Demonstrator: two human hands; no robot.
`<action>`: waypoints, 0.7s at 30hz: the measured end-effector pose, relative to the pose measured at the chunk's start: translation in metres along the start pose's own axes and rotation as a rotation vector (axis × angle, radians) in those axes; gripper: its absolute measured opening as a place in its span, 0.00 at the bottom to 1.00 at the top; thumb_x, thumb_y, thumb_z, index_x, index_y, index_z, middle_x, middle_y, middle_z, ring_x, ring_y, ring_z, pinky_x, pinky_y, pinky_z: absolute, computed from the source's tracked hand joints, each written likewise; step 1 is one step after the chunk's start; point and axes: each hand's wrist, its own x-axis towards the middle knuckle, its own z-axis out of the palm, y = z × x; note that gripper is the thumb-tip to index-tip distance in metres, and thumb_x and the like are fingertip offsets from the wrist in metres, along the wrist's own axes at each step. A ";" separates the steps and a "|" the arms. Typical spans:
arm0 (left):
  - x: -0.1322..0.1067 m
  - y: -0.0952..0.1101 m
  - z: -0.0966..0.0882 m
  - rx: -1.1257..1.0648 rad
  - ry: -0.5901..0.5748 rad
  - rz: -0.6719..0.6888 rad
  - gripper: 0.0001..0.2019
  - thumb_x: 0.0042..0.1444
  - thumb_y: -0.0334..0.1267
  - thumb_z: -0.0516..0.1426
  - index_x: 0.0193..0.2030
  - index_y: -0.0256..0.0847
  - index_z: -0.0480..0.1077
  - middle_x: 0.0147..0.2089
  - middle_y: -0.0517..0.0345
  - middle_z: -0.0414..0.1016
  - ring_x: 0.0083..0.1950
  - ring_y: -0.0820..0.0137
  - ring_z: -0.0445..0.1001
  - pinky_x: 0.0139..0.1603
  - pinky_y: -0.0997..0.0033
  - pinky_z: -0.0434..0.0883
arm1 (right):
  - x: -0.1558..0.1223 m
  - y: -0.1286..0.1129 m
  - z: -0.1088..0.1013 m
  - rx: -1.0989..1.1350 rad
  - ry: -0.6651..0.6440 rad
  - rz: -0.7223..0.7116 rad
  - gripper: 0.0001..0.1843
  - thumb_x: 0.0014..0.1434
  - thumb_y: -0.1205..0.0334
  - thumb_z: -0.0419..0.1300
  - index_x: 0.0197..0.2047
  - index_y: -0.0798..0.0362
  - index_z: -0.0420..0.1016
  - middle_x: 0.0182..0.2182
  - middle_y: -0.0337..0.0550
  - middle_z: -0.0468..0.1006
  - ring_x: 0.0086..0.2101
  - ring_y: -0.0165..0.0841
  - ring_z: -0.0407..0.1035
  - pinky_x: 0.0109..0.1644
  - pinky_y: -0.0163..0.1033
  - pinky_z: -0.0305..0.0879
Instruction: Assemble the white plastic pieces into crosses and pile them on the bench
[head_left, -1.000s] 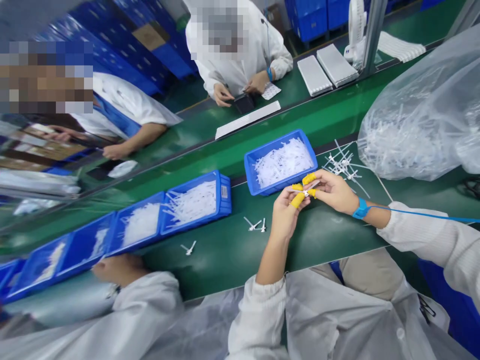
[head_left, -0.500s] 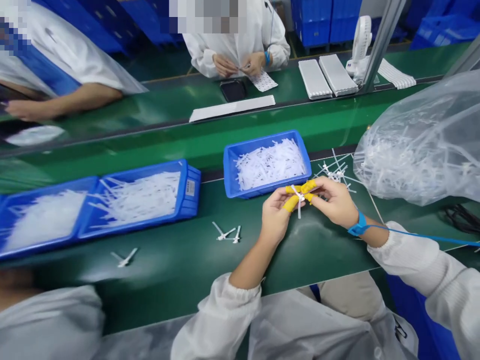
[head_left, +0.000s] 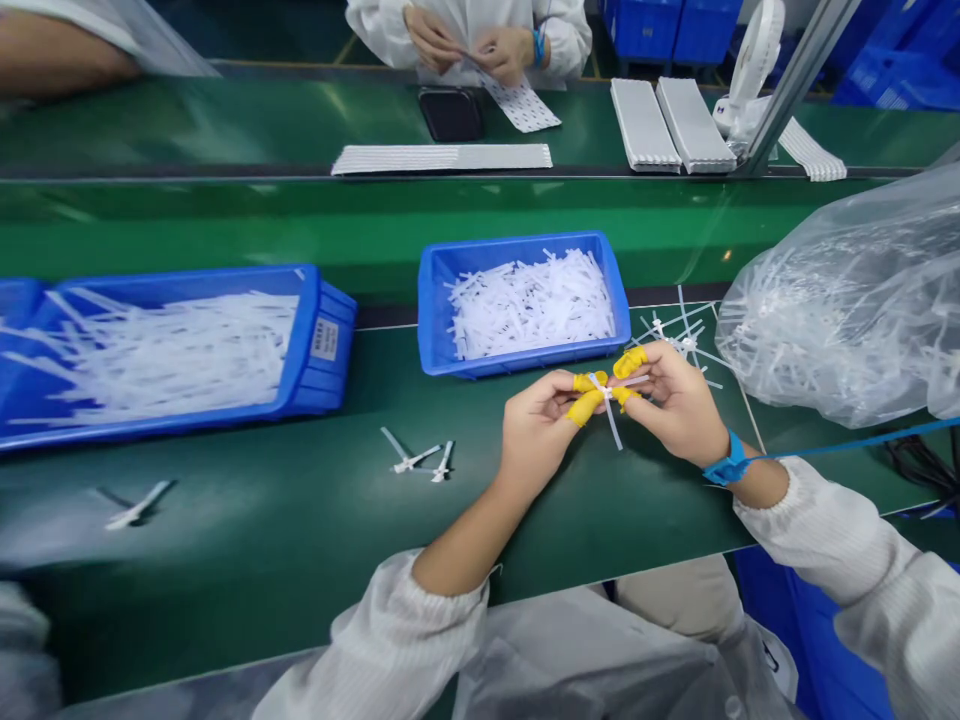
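Note:
Above the green bench, both my hands meet at a small white strip piece whose thin arms cross at a white centre. My left hand pinches it between thumb and finger, both in yellow finger covers. My right hand, also with yellow covers and a blue wrist strap, closes on its other side, and one arm of the piece sticks out between those fingers. Just beyond is a blue bin of short white strips. A pile of crossed strip pieces lies behind my right hand.
A clear plastic bag full of similar pieces bulges at the right. Longer strips fill another blue bin at left. Loose strip pieces lie on the bench. Across the divider, a co-worker's hands hold a dotted sheet.
The view has turned and shifted, so the bins sit further left and lower parts show. In my fingers the strip piece has tilted, and an arm now points right.

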 end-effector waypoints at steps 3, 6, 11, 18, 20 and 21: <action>-0.002 -0.002 -0.001 0.067 0.003 0.068 0.12 0.56 0.45 0.76 0.37 0.40 0.83 0.37 0.57 0.84 0.37 0.70 0.84 0.42 0.71 0.84 | 0.000 -0.002 0.000 -0.044 0.004 0.015 0.10 0.69 0.63 0.68 0.49 0.47 0.72 0.43 0.42 0.83 0.44 0.34 0.82 0.51 0.39 0.83; -0.004 -0.003 -0.003 0.191 0.006 0.167 0.10 0.58 0.42 0.75 0.36 0.41 0.83 0.36 0.57 0.83 0.35 0.72 0.82 0.38 0.74 0.81 | -0.001 -0.003 0.001 -0.076 0.008 0.041 0.10 0.68 0.62 0.69 0.48 0.47 0.71 0.41 0.41 0.83 0.43 0.34 0.81 0.48 0.40 0.81; -0.006 0.000 -0.005 0.412 -0.010 0.357 0.07 0.61 0.37 0.72 0.33 0.42 0.81 0.33 0.59 0.83 0.33 0.74 0.79 0.33 0.77 0.74 | -0.003 -0.007 0.001 -0.099 0.000 0.054 0.09 0.67 0.63 0.68 0.48 0.47 0.72 0.39 0.41 0.84 0.40 0.34 0.82 0.46 0.40 0.81; -0.006 0.002 -0.005 0.476 -0.018 0.467 0.06 0.62 0.36 0.71 0.34 0.44 0.81 0.33 0.58 0.83 0.34 0.72 0.80 0.35 0.75 0.75 | -0.005 -0.007 0.002 -0.100 0.001 0.035 0.08 0.70 0.60 0.68 0.49 0.47 0.73 0.40 0.41 0.85 0.41 0.34 0.82 0.47 0.40 0.81; -0.004 0.001 -0.004 0.403 -0.015 0.407 0.05 0.63 0.40 0.71 0.36 0.44 0.83 0.36 0.57 0.84 0.35 0.71 0.81 0.36 0.75 0.78 | -0.004 -0.005 0.003 -0.076 0.016 0.051 0.11 0.70 0.54 0.69 0.50 0.47 0.73 0.41 0.43 0.85 0.43 0.36 0.83 0.49 0.42 0.83; -0.003 0.000 -0.003 0.350 -0.018 0.367 0.06 0.63 0.41 0.71 0.38 0.43 0.84 0.37 0.55 0.84 0.37 0.70 0.82 0.37 0.74 0.79 | -0.004 -0.004 0.003 -0.059 0.022 0.059 0.14 0.70 0.52 0.69 0.51 0.47 0.72 0.42 0.44 0.85 0.45 0.37 0.84 0.51 0.43 0.84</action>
